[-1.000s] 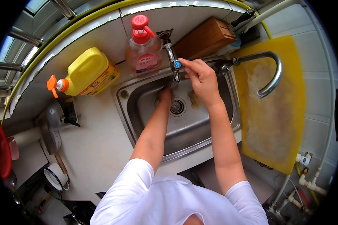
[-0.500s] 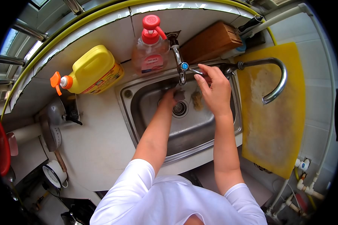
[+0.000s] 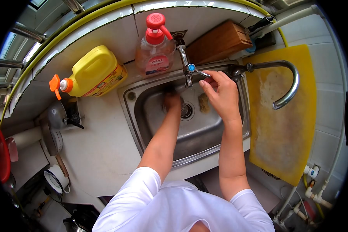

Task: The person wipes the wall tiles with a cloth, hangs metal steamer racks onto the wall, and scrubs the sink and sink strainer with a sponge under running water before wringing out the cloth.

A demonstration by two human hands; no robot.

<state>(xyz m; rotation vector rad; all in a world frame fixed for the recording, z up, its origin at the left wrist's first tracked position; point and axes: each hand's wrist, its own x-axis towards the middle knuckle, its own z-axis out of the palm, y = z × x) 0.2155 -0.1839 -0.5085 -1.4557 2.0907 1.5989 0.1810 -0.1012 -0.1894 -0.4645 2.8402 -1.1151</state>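
My right hand is at the lever of the chrome tap, which has a blue cap. Its fingers curl over the lever's end, with the thumb just below. My left hand is down in the steel sink, left of the drain. It is smeared and in shadow, so its fingers and anything in them cannot be made out. A brownish wet piece lies on the sink floor right of the drain.
A clear pump bottle with a red top and a yellow jug stand behind the sink. A wooden knife block leans at the back. On the right are a curved spout and a yellow board.
My left hand has shifted slightly left and up within the sink, and is more blurred. My right hand stays at the tap lever. The view has shifted slightly.
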